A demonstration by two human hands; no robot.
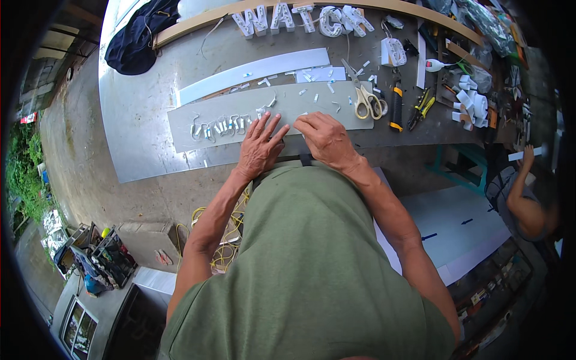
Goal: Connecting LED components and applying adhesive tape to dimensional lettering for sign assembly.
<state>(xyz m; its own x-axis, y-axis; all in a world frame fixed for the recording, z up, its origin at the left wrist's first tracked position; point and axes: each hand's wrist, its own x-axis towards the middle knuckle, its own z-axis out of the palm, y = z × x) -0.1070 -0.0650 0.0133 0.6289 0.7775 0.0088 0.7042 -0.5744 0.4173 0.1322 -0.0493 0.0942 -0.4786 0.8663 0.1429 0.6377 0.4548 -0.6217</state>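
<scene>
"Firstly, how is the left hand (260,147) placed?"

"Palm down at the near edge of the grey panel (240,102), fingers spread apart; its fingertips lie close to the right end of a row of small white modules (219,127) joined by wire."

"And the right hand (327,139)?"

"Just beside it, over the same edge. Fingers curled, thumb and forefinger drawn close together; whether anything is pinched between them, I cannot tell."

"Location of the modules?"

"The wired row lies on the left part of the panel; loose pieces are scattered farther back."

"Surroundings?"

"Scissors (360,90) lie across the panel's right end, handles toward the worker. Right of them: a yellow-and-black knife (396,108), then yellow-handled pliers (423,109). White letter shapes (282,18) stand along the table's (138,120) far side. At far right, a co-worker's hand (527,158) grips a white strip (533,153)."
</scene>
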